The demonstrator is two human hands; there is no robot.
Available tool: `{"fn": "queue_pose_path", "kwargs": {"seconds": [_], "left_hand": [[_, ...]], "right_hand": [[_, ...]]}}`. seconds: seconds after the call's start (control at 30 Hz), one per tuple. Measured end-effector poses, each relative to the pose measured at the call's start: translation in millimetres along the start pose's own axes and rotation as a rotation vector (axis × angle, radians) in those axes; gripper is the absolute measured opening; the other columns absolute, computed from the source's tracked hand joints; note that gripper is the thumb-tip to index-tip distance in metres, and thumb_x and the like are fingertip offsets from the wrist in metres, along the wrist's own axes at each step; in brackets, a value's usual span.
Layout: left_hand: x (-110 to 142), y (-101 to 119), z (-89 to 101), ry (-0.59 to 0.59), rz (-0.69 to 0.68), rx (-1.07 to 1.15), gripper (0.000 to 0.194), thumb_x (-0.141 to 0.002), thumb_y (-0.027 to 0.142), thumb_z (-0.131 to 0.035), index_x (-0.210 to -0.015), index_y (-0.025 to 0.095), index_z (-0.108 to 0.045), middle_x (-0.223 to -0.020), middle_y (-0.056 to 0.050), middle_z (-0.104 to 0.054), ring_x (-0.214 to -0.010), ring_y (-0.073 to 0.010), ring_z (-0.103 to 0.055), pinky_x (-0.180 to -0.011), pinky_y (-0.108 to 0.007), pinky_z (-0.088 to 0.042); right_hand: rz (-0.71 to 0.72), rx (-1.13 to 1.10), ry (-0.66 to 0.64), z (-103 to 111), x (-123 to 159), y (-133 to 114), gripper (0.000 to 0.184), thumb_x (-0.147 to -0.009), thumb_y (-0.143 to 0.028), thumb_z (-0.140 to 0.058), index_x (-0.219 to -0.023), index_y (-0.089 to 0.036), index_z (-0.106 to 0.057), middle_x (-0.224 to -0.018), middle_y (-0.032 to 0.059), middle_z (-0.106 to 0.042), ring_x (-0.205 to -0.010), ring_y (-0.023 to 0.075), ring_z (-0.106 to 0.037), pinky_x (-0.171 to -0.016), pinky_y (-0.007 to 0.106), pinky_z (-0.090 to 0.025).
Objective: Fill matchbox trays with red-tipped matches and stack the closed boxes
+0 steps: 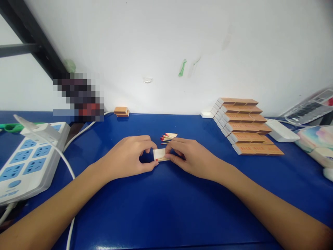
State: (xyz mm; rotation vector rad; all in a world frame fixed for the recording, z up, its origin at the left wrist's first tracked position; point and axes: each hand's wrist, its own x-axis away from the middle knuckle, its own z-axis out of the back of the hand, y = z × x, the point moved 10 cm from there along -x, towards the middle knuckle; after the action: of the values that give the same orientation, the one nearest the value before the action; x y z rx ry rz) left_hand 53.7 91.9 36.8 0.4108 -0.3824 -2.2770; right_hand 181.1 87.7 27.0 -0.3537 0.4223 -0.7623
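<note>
A small white matchbox tray (159,153) lies on the blue table between my hands. My left hand (131,155) curls around its left end, thumb at the near corner and index finger at the far one. Inside the tray, along its near side, lies a match with its red head (156,160) to the left. The fingers of my right hand (191,155) are pinched together over the tray's right end, at the tail of that match, and cover that end. Just behind the tray is a loose pile of red-headed matches (169,136).
Stacked orange matchboxes (247,128) rise in steps at the back right. Two more matchboxes (121,111) sit by the wall at back left. A white power strip (31,156) with a cable (68,163) occupies the left. A white adapter (282,130) stands right of the stack.
</note>
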Motion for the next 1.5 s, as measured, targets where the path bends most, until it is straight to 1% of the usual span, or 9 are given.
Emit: {"fn": "queue_pose_path", "kwargs": {"seconds": [0.17,0.3,0.47,0.7,0.97,1.03,1.17,1.33,1.5], "left_hand": [[-0.3,0.5,0.1,-0.006,0.003,-0.003,0.021,-0.089,0.036,-0.075,-0.105,0.022,-0.077,-0.090,-0.001,-0.068,-0.074,-0.0152,-0.061,-0.066,-0.029,-0.045],[0.1,0.3,-0.1,-0.007,0.004,0.006,0.021,-0.089,0.037,-0.075,-0.104,0.022,-0.077,-0.090,-0.001,-0.067,-0.073,-0.0148,-0.060,-0.065,-0.029,-0.044],[0.8,-2.2,-2.0,-0.020,0.020,0.002,0.023,-0.089,0.038,-0.075,-0.107,0.023,-0.077,-0.091,0.000,-0.067,-0.074,-0.0147,-0.059,-0.066,-0.029,-0.044],[-0.8,-3.4,-2.9,-0.016,0.013,-0.014,0.022,-0.091,0.040,-0.073,-0.104,0.023,-0.076,-0.089,0.000,-0.066,-0.074,-0.0149,-0.060,-0.065,-0.029,-0.042],[0.1,-6.5,0.1,0.012,0.042,-0.018,0.023,-0.090,0.039,-0.075,-0.106,0.022,-0.077,-0.089,0.000,-0.067,-0.075,-0.0156,-0.061,-0.066,-0.030,-0.042],[0.1,-6.6,-0.2,0.010,0.040,-0.017,0.023,-0.090,0.039,-0.074,-0.106,0.022,-0.077,-0.089,0.000,-0.067,-0.075,-0.0153,-0.061,-0.066,-0.030,-0.042],[-0.1,-5.5,-1.8,-0.001,0.027,-0.007,0.023,-0.091,0.039,-0.074,-0.108,0.023,-0.077,-0.089,0.000,-0.067,-0.076,-0.0147,-0.061,-0.066,-0.029,-0.043],[-0.1,-5.1,-1.8,0.007,0.025,-0.010,0.023,-0.092,0.040,-0.073,-0.108,0.024,-0.077,-0.089,0.001,-0.066,-0.074,-0.0144,-0.060,-0.064,-0.029,-0.041],[0.0,-5.2,-3.3,-0.008,0.029,-0.014,0.024,-0.092,0.040,-0.072,-0.109,0.024,-0.077,-0.089,0.001,-0.066,-0.074,-0.0147,-0.060,-0.065,-0.029,-0.041]], "right_hand": [[-0.148,0.036,0.146,9.2,-1.7,30.3,0.016,-0.103,-0.029,-0.061,-0.112,-0.021,-0.072,-0.081,0.0002,-0.062,-0.070,0.0149,-0.056,-0.068,0.028,-0.041],[-0.175,0.100,0.131,4.6,-3.9,45.8,0.018,-0.104,-0.028,-0.060,-0.113,-0.022,-0.074,-0.089,0.0022,-0.064,-0.073,0.0153,-0.058,-0.069,0.029,-0.041],[-0.233,0.115,0.090,-1.8,-3.2,50.8,0.012,-0.105,-0.027,-0.060,-0.100,-0.020,-0.068,-0.092,0.0028,-0.067,-0.074,0.0155,-0.060,-0.067,0.028,-0.039],[-0.265,0.222,0.008,0.5,-1.2,47.6,0.013,-0.111,-0.028,-0.049,-0.108,-0.020,-0.058,-0.111,0.0095,-0.071,-0.083,0.0207,-0.067,-0.070,0.031,-0.044],[-0.045,0.107,-0.007,-1.7,-0.7,11.5,0.010,-0.109,-0.026,-0.051,-0.109,-0.021,-0.060,-0.116,0.0087,-0.072,-0.084,0.0183,-0.068,-0.071,0.030,-0.047],[-0.052,0.078,0.044,3.3,-0.6,16.7,0.011,-0.109,-0.027,-0.053,-0.112,-0.021,-0.061,-0.112,0.0072,-0.073,-0.079,0.0164,-0.066,-0.069,0.029,-0.045],[-0.207,0.160,0.157,16.7,0.2,47.7,0.012,-0.105,-0.028,-0.060,-0.113,-0.020,-0.064,-0.100,0.0050,-0.070,-0.073,0.0161,-0.062,-0.064,0.029,-0.039],[-0.258,0.225,0.117,11.7,-1.4,62.5,0.013,-0.106,-0.028,-0.057,-0.098,-0.020,-0.064,-0.094,0.0047,-0.066,-0.071,0.0165,-0.057,-0.066,0.030,-0.039],[-0.284,0.279,0.073,12.2,0.0,63.6,0.015,-0.107,-0.027,-0.052,-0.098,-0.020,-0.061,-0.096,0.0055,-0.066,-0.070,0.0169,-0.056,-0.065,0.030,-0.039]]}}
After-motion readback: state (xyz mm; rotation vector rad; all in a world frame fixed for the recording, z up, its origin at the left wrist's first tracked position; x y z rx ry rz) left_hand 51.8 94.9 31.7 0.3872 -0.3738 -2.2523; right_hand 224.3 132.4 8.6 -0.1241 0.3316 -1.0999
